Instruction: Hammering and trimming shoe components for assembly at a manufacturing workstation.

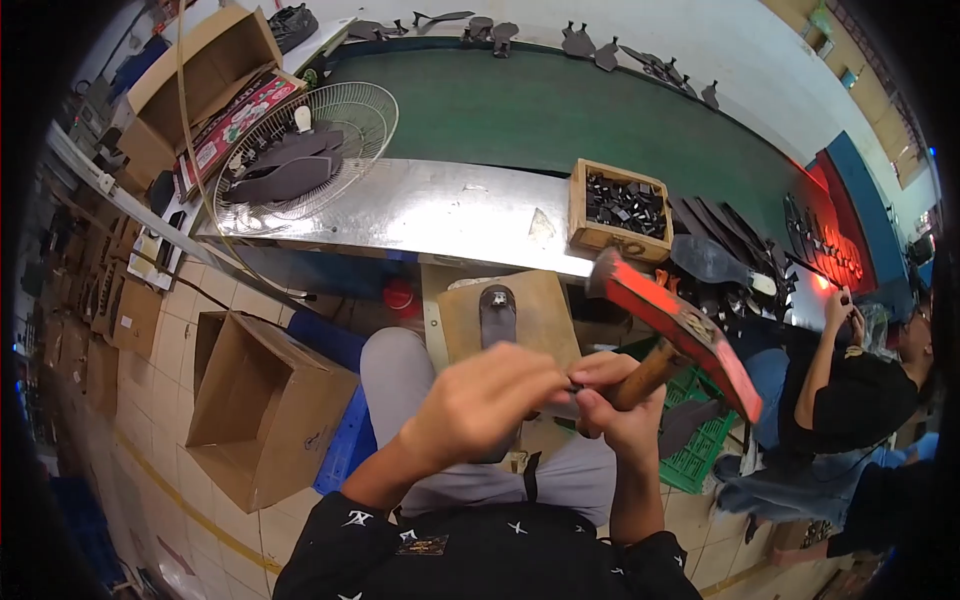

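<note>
Head view: left hand (pixel 490 395), fingertips closed, and right hand (pixel 628 405), curled round the hammer (pixel 690 332), pinch a dark bit (pixel 574 388); best tilt the hammer clear while aligning.

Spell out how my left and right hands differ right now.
The right hand grips the hammer; the left hand holds no hammer. The left hand comes in on a slanting forearm, the right hand on one nearly upright in the view. Both are bare and meet at a small dark piece.
</note>
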Tool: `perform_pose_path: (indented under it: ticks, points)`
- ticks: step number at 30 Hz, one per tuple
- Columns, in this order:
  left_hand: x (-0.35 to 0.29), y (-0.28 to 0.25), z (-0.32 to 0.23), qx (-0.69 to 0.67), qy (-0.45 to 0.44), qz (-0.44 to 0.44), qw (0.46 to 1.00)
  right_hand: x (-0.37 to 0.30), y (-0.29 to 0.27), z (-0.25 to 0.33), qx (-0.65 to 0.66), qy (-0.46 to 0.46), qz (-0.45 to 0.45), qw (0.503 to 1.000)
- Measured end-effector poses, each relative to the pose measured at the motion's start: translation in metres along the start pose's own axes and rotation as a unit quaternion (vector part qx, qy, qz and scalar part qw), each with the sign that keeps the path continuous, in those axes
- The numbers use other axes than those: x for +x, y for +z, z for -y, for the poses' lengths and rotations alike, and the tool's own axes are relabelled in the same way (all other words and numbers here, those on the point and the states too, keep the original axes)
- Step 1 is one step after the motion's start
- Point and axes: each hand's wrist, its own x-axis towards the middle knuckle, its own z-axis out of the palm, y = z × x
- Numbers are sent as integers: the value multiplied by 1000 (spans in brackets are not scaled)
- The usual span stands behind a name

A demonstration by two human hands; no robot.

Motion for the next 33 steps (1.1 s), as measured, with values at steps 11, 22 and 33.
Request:
perform_pose_path:
  ticks: [11, 22, 33]
  points:
    - [-49, 50, 131, 21, -208, -15, 978, 98, -12, -70, -286, -126, 38, 949]
    - [-59, 48, 122, -36, -238, -58, 969, 104, -5, -67, -415, -212, 158, 871]
    - [-52, 46, 120, -143, -291, -64, 944, 63, 3, -18, -342, -34, 99, 934]
